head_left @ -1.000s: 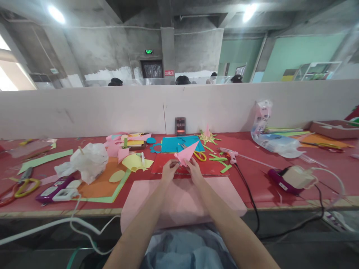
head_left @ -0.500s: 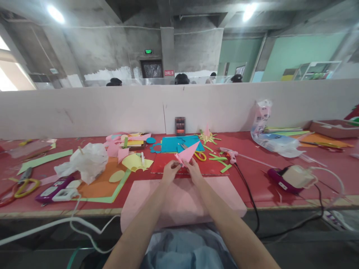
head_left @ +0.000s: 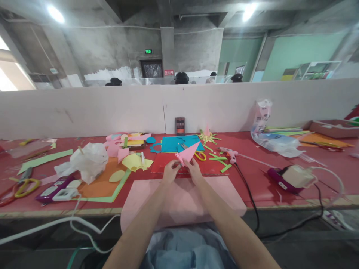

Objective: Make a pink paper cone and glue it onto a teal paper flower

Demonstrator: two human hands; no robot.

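A folded pink paper piece (head_left: pixel 190 152), pointed toward the upper right, is held up between both hands over the near edge of a red sheet (head_left: pixel 161 164). My left hand (head_left: pixel 171 171) is closed at its lower left end, fingertips pinched together. My right hand (head_left: pixel 194 170) grips its lower side with thumb and fingers. Behind it lie a blue sheet (head_left: pixel 168 145) and yellow-handled scissors (head_left: pixel 201 156). A pink sheet (head_left: pixel 183 201) lies under my forearms at the table's front edge.
A pink glue gun (head_left: pixel 232 156) with a black cord lies right, beside green paper strips (head_left: pixel 226 168). Further right is a purple power strip (head_left: pixel 283 183). On the left are crumpled white plastic (head_left: pixel 91 160), orange paper (head_left: pixel 98 186) and another purple power strip (head_left: pixel 57 188).
The lower left end of the pink paper piece has turned slightly between my fingers. Both hands have stayed in nearly the same place.
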